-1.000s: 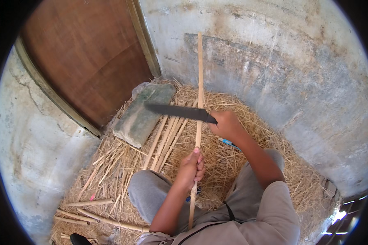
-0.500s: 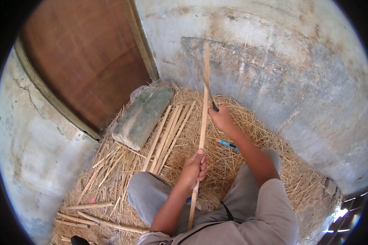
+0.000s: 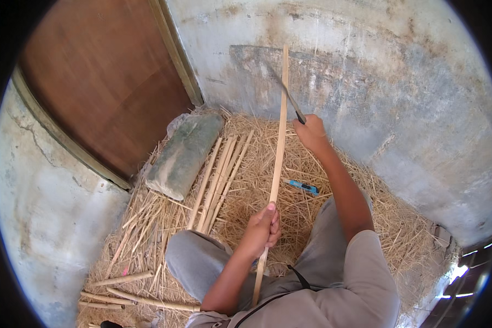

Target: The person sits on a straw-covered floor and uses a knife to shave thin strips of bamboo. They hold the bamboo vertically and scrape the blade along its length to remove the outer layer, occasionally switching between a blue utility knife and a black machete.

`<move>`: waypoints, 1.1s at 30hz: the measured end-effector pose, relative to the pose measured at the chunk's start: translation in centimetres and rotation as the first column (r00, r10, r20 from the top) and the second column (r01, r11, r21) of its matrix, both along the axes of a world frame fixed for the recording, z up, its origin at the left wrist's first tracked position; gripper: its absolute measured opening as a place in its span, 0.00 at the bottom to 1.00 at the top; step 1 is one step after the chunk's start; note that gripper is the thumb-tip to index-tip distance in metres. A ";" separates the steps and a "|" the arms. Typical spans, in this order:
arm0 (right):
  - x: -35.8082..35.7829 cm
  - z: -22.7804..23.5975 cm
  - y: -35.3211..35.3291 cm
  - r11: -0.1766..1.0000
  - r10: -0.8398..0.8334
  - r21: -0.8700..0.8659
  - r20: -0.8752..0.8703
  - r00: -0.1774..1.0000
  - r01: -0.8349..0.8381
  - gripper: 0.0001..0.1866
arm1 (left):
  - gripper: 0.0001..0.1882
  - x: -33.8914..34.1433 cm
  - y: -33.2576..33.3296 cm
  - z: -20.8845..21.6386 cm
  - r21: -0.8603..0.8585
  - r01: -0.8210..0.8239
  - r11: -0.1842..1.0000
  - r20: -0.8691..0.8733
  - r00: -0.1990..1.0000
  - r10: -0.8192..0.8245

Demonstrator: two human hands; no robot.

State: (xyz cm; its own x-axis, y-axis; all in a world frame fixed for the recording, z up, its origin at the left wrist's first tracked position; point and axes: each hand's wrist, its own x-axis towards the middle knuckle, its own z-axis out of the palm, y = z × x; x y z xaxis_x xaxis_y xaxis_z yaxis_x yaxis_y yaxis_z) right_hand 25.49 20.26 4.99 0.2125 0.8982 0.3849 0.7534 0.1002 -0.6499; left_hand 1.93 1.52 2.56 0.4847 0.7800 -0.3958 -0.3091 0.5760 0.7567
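Observation:
A long, pale strip that looks like split bamboo (image 3: pixel 279 147) rises from my lap toward the wall. My left hand (image 3: pixel 263 228) is wrapped round its lower part, the thumb lying along it. Farther up, my right hand (image 3: pixel 312 133) grips the dark handle of a knife (image 3: pixel 294 102). The knife's long thin blade slants up to the left and crosses the strip near its upper end; the tip is blurred. Whether the blade touches the strip, I cannot tell. A blue cutter-like tool (image 3: pixel 302 187) lies on the shavings below my right hand.
Several bamboo strips (image 3: pixel 220 183) lie side by side on straw-like shavings (image 3: pixel 251 186), left of the held strip. Beyond them rests a grey-green block (image 3: pixel 185 157). Round sticks (image 3: pixel 147 299) lie at lower left. A stained wall (image 3: pixel 366 98) and a brown door panel (image 3: pixel 104 82) border the space.
My right hand and the knife have moved up and slightly right along the strip. The strip's top has swung a little right. My left hand keeps its hold.

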 end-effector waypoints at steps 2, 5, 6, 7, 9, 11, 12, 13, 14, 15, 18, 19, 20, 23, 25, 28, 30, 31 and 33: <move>-0.8 1.1 -1.0 0.997 0.057 -0.042 -0.174 0.983 -0.065 0.11 | 0.21 0.5 0.1 0.1 0.018 0.021 1.000 0.013 1.000 -0.021; -1.9 2.2 -2.1 0.981 0.133 -0.068 -0.443 0.886 -0.182 0.09 | 0.21 0.4 -0.1 0.8 0.023 0.026 0.999 0.018 0.999 -0.027; -2.1 2.2 -2.6 0.981 0.193 0.056 -0.221 0.956 -0.186 0.08 | 0.21 0.2 -0.1 1.1 0.028 0.025 0.999 0.022 0.999 -0.026; -2.1 1.9 -3.4 0.963 0.211 0.170 0.019 0.977 -0.211 0.08 | 0.21 0.0 -0.2 1.2 0.028 0.026 0.999 0.029 0.999 -0.027; -1.5 1.6 -3.1 0.902 0.165 0.322 0.361 0.918 -0.289 0.09 | 0.21 -0.4 -0.3 1.1 0.038 0.004 0.999 0.019 1.000 -0.004; 3.4 1.1 1.4 0.979 -0.095 0.196 0.209 0.973 0.054 0.13 | 0.21 0.7 -0.8 1.1 0.041 0.046 0.998 -0.003 0.999 -0.046; 5.5 2.3 2.1 0.975 -0.216 0.084 0.126 0.968 0.206 0.14 | 0.21 1.4 -1.6 1.2 0.033 0.071 0.997 -0.035 0.997 -0.069; 6.4 4.0 2.7 0.940 -0.340 -0.018 0.042 0.940 0.341 0.16 | 0.21 1.6 -1.6 1.6 0.049 0.092 0.995 -0.076 0.993 -0.088; 5.9 3.5 2.9 0.951 -0.308 -0.028 -0.029 0.951 0.308 0.16 | 0.21 1.3 -1.6 1.4 0.043 0.091 0.995 -0.090 0.992 -0.086; 5.6 2.5 2.6 0.960 -0.278 -0.044 -0.081 0.957 0.276 0.16 | 0.21 1.5 -2.0 0.7 0.023 0.090 0.996 -0.087 0.992 -0.088; 5.4 1.2 2.2 0.986 -0.116 -0.150 -0.296 0.948 0.073 0.15 | 0.21 1.7 -0.5 -0.7 0.050 0.058 0.997 -0.084 0.995 -0.054; 4.9 1.4 2.0 0.983 -0.058 -0.185 -0.380 0.923 -0.014 0.14 | 0.21 1.7 -0.3 -0.9 0.040 0.049 0.998 -0.090 0.995 -0.045; 4.1 1.3 2.0 0.973 -0.006 -0.207 -0.475 0.880 -0.105 0.13 | 0.21 1.4 0.0 -1.0 0.032 0.043 0.999 -0.110 0.993 -0.040; 2.2 1.0 2.1 0.902 0.123 -0.200 -0.732 0.670 -0.383 0.12 | 0.21 1.0 -0.1 -0.1 0.054 0.044 0.998 -0.098 0.994 -0.039; 1.9 0.8 1.3 0.965 0.170 0.205 -0.006 0.985 -0.165 0.11 | 0.20 0.6 -0.2 0.4 0.061 0.050 0.997 -0.087 0.995 -0.045; 6.1 1.6 3.1 0.920 -0.101 0.392 0.188 0.977 0.020 0.12 | 0.20 0.5 -1.1 1.6 0.072 0.107 0.992 -0.076 0.992 -0.101; 9.5 2.9 4.6 0.901 -0.417 0.092 -0.087 0.905 0.424 0.14 | 0.20 1.0 -2.1 3.2 0.091 0.181 0.979 -0.098 0.980 -0.172; 9.1 3.8 5.0 0.918 -0.368 0.087 -0.175 0.913 0.386 0.14 | 0.20 1.0 -1.5 3.0 0.119 0.180 0.976 -0.162 0.974 -0.160; 7.4 3.5 4.1 0.959 -0.259 0.037 -0.298 0.919 0.282 0.16 | 0.21 1.7 -2.0 1.0 0.116 0.156 0.981 -0.249 0.961 -0.123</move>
State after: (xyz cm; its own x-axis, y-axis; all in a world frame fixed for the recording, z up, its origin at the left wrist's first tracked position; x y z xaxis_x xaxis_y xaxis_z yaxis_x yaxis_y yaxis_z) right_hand 32.91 24.33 8.53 0.5547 0.7608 0.3369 0.5412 -0.0223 -0.8406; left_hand 3.61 -0.45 3.60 0.4961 0.7649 -0.4109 -0.0335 0.4897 0.8712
